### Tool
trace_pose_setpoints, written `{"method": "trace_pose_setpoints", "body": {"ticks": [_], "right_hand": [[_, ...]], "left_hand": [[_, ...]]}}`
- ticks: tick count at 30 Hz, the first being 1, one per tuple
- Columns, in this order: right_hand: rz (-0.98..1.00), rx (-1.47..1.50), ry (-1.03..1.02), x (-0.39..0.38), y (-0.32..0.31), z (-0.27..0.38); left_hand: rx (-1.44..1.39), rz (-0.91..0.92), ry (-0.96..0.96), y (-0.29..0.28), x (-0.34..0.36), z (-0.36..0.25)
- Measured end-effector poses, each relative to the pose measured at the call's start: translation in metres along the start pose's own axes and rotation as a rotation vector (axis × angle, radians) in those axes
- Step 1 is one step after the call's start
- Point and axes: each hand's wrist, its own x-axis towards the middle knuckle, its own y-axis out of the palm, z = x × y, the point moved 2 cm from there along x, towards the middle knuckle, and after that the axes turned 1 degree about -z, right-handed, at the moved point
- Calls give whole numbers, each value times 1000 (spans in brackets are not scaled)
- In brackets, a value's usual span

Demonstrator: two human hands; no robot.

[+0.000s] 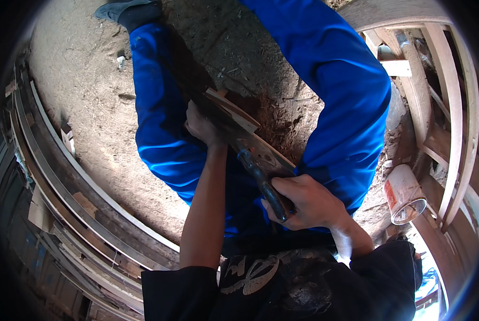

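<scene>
My right hand (306, 200) is wrapped round the dark, tube-like handle (263, 184) of a long tool. From the handle the tool runs far left as a narrow dark strip that looks like a blade; shadow hides its edge. Under and beside it, between my thighs, lies a piece of wood (266, 155), slanting from far left to near right. A paler wooden strip (231, 109) shows at its far end. My left hand (201, 125) is closed at the wood's left side, near the far end of the tool, with its fingertips hidden.
My blue-trousered legs (161, 117) bend around the work. Sawdust and chips lie on the dirt floor (84, 101). Long boards (105, 224) are stacked along the left. At right are wooden frame pieces (453, 112) and a tipped, stained white bucket (405, 195).
</scene>
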Motion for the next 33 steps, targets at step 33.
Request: {"method": "trace_pose_setpoints", "body": {"ticks": [33], "right_hand": [[-36, 31, -85, 18, -5, -7]], "left_hand": [[-34, -27, -119, 0, 1, -8]]}}
